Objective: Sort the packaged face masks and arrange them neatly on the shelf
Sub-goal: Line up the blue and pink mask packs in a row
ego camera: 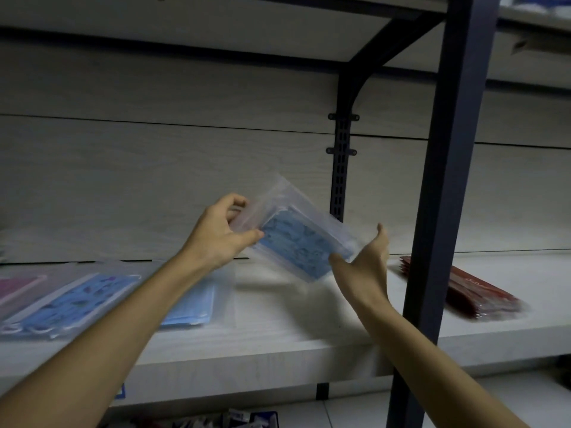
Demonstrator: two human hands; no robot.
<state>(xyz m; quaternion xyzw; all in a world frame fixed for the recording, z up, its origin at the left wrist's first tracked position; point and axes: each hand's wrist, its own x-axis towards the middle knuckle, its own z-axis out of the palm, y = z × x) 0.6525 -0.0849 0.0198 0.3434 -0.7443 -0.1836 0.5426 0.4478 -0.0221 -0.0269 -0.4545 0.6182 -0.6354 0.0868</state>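
A clear packet of blue patterned face masks [293,239] is held tilted in the air above the pale wooden shelf [278,338]. My left hand [221,231] pinches its upper left end between thumb and fingers. My right hand [366,261] is at the packet's lower right corner with thumb up and fingers fairly straight, touching or just beside it. On the shelf at the left lie a blue patterned mask packet [68,304], a plain light blue mask packet [191,307] partly under my left forearm, and a pink packet [15,288] at the frame's edge.
A dark metal upright [441,180] stands in front of the shelf, right of my right arm. Beyond it lies a stack of dark red packets [475,291]. A slotted bracket rail [340,168] runs up the back panel. More packets show dimly on the level below [234,420].
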